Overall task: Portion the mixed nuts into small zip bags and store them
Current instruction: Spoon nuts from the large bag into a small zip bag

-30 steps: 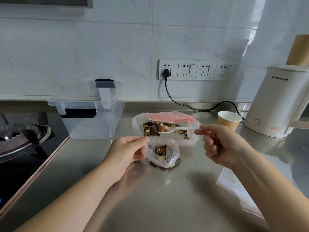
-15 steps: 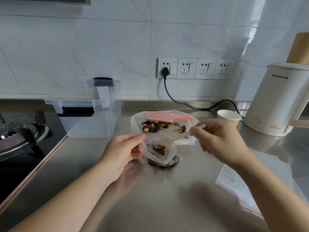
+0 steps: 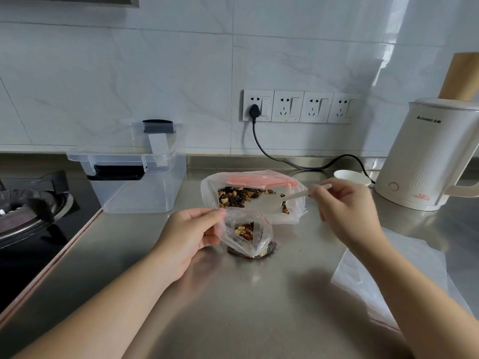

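Bright, even daylight from my upper right, white glare streaking the wall tiles (image 3: 388,35), soft shadows under my arms on the table (image 3: 246,294) (dull steel sheen), wide-angle bending at edges, slight softness overall

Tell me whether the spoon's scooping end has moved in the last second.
Yes. The white plastic spoon has swung from the nut pile's side toward the large bag's right edge.

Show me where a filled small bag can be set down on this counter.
Bare steel lies on the counter in front of the small zip bag, between the forearms, and left of the left hand below the clear container. It is crowded behind: big nut bag, paper cup, kettle. Empty bags cover the right.
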